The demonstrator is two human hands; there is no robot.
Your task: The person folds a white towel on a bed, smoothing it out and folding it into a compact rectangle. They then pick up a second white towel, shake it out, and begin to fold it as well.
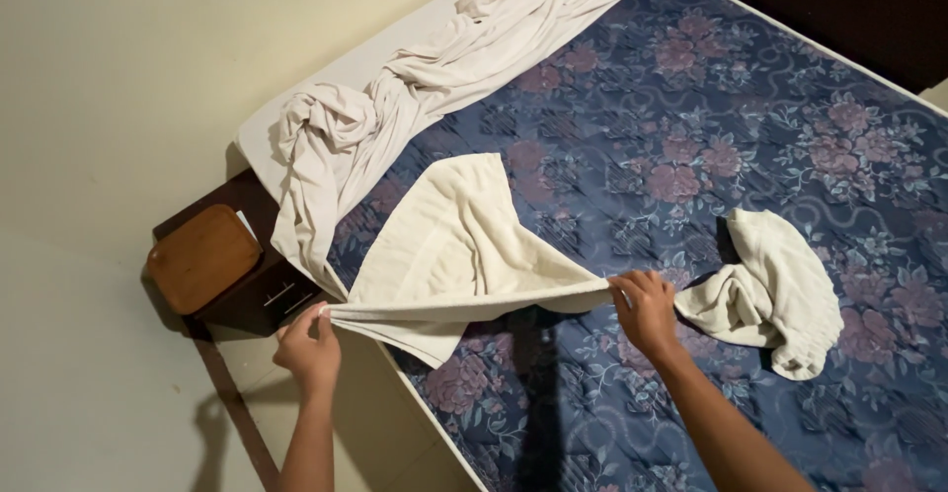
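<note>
A view from above looked down on two bare arms reaching over the corner of a bare mattress point(750, 156) covered in dark blue fabric printed with dusky pink flowers. Both hands held one cream towel point(449, 245) and pulled its near edge into a taut, straight line between them. The left hand point(308, 346), out past the mattress edge over the pale floor point(89, 413), was clenched on the towel's corner, pinching it between thumb and fingers. The right hand point(647, 311), above the mattress, was closed on the same edge farther along, fingers curled over the cloth. Between the hands the towel spread in a flat, roughly triangular flap lying on the mattress, its point directed away from the person. Beyond the right hand the rest of the towel lay bunched in a soft heap point(780, 289) on the floral surface. A crumpled white bedsheet point(415, 87) ran in twisted folds along the far-left side of the mattress, one end drooping over the corner. Just beside that corner, against the plain cream wall point(128, 67), stood a dark wooden nightstand point(259, 289), with a rounded brown wooden tray or box point(202, 258) resting on its top
</note>
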